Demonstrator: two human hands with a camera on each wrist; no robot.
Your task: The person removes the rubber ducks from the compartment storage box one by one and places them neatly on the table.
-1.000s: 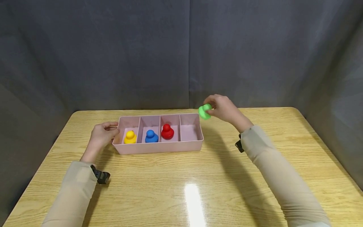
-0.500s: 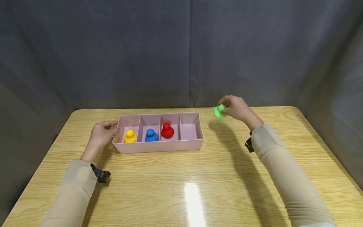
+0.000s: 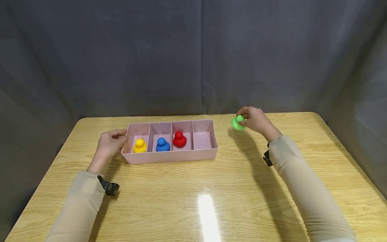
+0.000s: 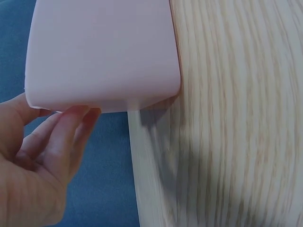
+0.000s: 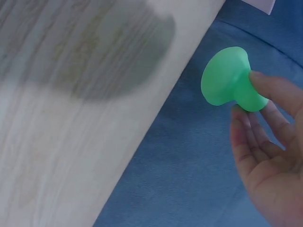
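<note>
A pink tray [image 3: 169,156] with several compartments lies on the wooden table [image 3: 193,188]. From left to right its compartments hold a yellow piece [image 3: 140,146], a blue piece [image 3: 162,145] and a red piece [image 3: 179,139]; the rightmost one is bare. My left hand [image 3: 109,143] holds the tray's left end, fingers on its wall [image 4: 102,56]. My right hand [image 3: 255,120] pinches a green piece [image 3: 238,122] above the table, right of the tray. In the right wrist view the green piece [image 5: 229,80] sits between thumb and fingertips.
A grey-blue cloth backdrop [image 3: 193,57] hangs behind and beside the table. The table's far edge runs just behind the tray and the right hand. A bright glare spot [image 3: 207,208] lies on the near tabletop.
My right hand has carried the green piece rightward, away from the tray's right end, and slightly lower. The left hand and the tray stay put.
</note>
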